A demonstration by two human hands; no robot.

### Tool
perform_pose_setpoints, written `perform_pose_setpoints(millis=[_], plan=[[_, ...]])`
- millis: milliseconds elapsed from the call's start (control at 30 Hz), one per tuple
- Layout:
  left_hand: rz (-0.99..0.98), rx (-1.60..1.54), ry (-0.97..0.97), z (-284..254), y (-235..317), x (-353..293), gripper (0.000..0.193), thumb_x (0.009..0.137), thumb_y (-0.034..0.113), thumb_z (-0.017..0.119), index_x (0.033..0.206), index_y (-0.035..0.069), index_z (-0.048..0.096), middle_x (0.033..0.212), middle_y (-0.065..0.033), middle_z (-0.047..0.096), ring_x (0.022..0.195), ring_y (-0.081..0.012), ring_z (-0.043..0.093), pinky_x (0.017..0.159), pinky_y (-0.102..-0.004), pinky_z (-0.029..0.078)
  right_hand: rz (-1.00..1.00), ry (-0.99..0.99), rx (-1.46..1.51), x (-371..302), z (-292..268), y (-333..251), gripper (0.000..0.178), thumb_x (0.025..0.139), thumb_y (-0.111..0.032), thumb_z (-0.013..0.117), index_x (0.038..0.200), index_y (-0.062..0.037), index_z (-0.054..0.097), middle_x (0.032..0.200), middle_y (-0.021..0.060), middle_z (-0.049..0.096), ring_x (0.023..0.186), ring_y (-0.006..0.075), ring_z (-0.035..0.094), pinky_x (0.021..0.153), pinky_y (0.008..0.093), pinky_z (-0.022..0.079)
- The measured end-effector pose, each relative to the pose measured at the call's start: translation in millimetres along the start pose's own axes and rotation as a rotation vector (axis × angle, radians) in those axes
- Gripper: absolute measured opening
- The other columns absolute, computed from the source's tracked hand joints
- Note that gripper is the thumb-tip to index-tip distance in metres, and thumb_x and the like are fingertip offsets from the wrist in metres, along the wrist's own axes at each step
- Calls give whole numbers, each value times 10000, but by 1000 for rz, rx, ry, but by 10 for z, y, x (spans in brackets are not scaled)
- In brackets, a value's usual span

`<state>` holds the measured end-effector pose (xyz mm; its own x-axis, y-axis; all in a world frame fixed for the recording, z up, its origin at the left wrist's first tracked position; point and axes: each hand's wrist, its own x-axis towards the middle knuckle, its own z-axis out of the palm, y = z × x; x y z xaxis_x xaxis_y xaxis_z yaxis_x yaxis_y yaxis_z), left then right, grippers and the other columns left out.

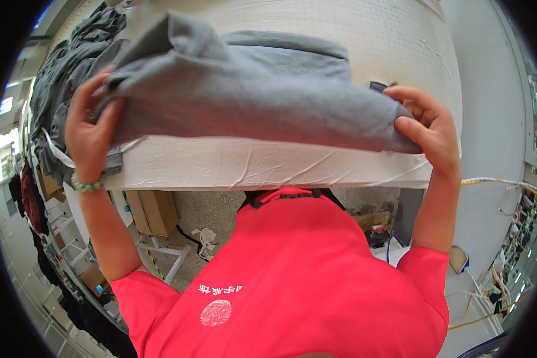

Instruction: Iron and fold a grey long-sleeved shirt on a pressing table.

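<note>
While both hands are raised over the bench, each grips one end of a folded grey garment [250, 89], a thick sweatshirt-like piece held stretched between them. The left hand [89, 134] is closed on the garment's left end, its fingers curled up into the bunched cloth and the thumb pressed on the near side; a beaded green bracelet [86, 185] sits on that wrist. The right hand [426, 122] pinches the right end, with the fingers over the top of the fold and the thumb under it. The garment hangs just above the bench surface, its lower edge sagging a little toward the middle; whether that edge brushes the cover or clears it is hard to tell from this angle.

Below the garment lies the bench [268, 164], wide and padded, covered in a pale cloth with a dotted texture and a few creases along its near edge. A small dark object [379, 86] peeks out on the cover just behind the right hand, too hidden to name. At the far left of the bench a heap of dark grey clothes [56, 77] is piled up, spilling over the edge. The person wears a red shirt [292, 280] with a pale round print on it. Under the bench stand cardboard boxes [152, 212] on a speckled floor, beside a white metal frame [167, 253]
</note>
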<state>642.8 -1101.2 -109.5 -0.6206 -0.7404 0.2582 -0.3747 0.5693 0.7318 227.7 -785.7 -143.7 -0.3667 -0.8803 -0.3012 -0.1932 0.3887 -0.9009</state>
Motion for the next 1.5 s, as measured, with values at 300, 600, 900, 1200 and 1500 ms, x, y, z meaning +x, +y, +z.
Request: perform_pose_setpoints(millis=[300,600,900,1200,1500], plan=[[-319,472,-545,1630,-707,-1499,381,837,278,838,1135,73,718,1080,-104,708,919,-270,707,799,-368,563,108,-65,-661,-676,481,1850,282,889,-268,745,1090,-74,714,977,153,711,943,355,690,830,457,543],[-152,373,-327,2018,-465,-1477,282,879,276,792,1034,51,724,1005,-119,713,910,-314,701,800,-392,562,167,-54,-777,-367,762,1801,249,873,-230,749,1041,-53,697,1007,139,717,914,327,704,787,415,557],[-405,162,-479,1773,-516,-1247,170,897,172,726,1007,46,694,913,-77,695,820,-180,673,751,-325,542,233,-286,-564,-139,210,1125,236,911,-165,733,1085,-10,694,858,153,713,775,240,704,711,363,553],[-819,-581,-583,1155,316,-1716,168,937,163,752,944,55,623,783,42,612,714,-28,555,614,-212,438,87,-285,-522,-343,-83,790,166,926,-118,715,1019,20,712,893,135,718,806,194,684,745,336,534],[-1061,-779,-591,1432,462,-2398,146,942,111,758,904,43,634,793,63,585,731,-33,541,646,-220,436,-284,-545,-982,285,588,846,123,887,-148,705,897,-25,708,1160,146,688,909,311,688,771,422,552]])
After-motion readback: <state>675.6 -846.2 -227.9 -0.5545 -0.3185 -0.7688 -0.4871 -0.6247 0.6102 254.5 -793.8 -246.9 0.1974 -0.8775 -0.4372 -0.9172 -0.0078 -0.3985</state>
